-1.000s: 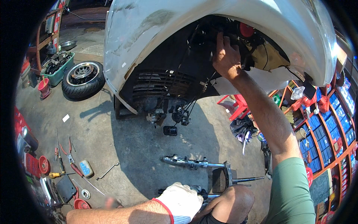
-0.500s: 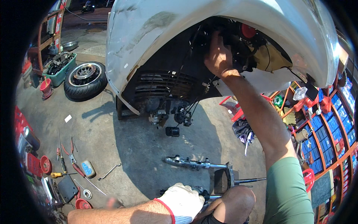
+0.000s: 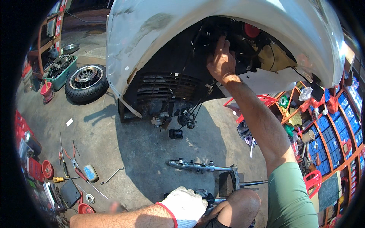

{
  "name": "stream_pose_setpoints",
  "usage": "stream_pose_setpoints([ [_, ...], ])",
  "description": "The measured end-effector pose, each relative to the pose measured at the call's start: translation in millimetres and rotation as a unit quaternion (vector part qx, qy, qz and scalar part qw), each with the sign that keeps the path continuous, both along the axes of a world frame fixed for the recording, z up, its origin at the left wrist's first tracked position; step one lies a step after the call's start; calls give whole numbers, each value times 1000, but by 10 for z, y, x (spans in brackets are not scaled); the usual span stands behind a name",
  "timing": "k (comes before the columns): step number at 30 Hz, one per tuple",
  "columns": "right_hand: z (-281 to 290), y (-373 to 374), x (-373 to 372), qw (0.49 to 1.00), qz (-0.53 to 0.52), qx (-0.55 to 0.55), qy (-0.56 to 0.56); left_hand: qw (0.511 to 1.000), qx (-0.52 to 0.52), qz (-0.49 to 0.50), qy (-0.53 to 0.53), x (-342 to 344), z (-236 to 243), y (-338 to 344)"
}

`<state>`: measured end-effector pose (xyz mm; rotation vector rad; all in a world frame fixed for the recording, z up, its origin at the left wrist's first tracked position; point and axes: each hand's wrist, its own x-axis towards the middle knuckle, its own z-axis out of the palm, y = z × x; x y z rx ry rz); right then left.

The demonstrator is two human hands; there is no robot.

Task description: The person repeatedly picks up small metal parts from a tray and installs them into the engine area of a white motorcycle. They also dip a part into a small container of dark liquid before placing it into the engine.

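My right hand [image 3: 221, 62], bare, reaches up inside the dark underside of a scooter's pale front body panel [image 3: 148, 30]. Its index finger is stretched upward toward dark parts too shadowed to make out, and I see nothing held in it. Low in the view, my left hand [image 3: 183, 207], in a white knitted glove with a red cuff, is closed around one leg of a front fork. The other chrome fork leg [image 3: 197, 166] lies parallel, just beyond. Both join at a fork bracket [image 3: 235, 176], from which a steering stem [image 3: 254, 183] sticks out to the right.
Brake parts on cables [image 3: 175, 133] hang below the body. A wheel with tyre [image 3: 86, 84] and a green parts bin [image 3: 62, 76] lie far left. Pliers [image 3: 71, 155], screwdrivers and a hex wrench [image 3: 112, 175] are on the floor. Shelves with blue boxes [image 3: 323, 148] line the right.
My right hand has come slightly down from the dark recess, showing more of its fingers. The left hand stays on the fork leg.
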<state>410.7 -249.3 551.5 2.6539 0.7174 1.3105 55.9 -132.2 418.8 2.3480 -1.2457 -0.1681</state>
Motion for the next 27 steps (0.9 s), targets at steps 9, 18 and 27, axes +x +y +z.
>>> stream_pose_setpoints([
  [9, -36, 163, 67, 999, -2, 37, -19, 1000, 13, -6, 4, 20, 35, 10],
  [18, -188, 324, 290, 975, 166, 145, -22, 984, 113, -89, 104, 177, 112, -28],
  [27, -139, 553, 166, 923, 267, 277, 22, 1000, 7, -2, 12, 4, 62, 50],
])
